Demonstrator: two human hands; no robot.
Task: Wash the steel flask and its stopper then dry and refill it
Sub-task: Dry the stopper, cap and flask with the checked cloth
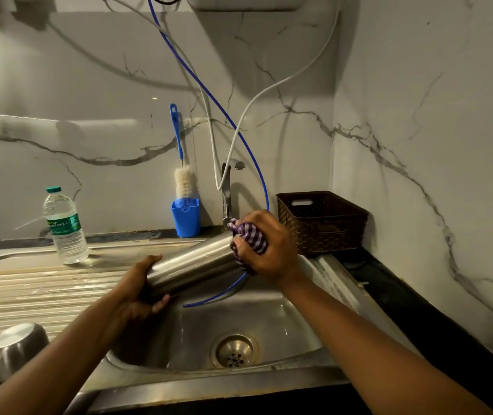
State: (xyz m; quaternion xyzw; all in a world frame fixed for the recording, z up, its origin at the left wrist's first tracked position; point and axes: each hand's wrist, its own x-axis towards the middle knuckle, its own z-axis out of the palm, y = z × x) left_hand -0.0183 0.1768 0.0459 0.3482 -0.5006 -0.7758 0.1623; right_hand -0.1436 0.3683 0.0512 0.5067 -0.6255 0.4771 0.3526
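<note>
A steel bowl (pixel 14 348) lies upside down on the drainboard (pixel 29 289), at eight o'clock from the sink basin (pixel 284 319); a plastic water bottle (pixel 64 226) stands at ten o'clock. Over the basin the left hand (pixel 137 292) curls round the base of the steel flask (pixel 197 262), which slants up toward two o'clock. There the right hand (pixel 272 250) clutches a purple checked cloth (pixel 251 235) against the flask's upper end. A brown basket (pixel 323 220) sits just beyond.

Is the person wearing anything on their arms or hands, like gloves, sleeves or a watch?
No. The left hand and right hand are bare, without gloves or visible rings. No sleeves, watch or bangles show up to the picture's edge.
</note>
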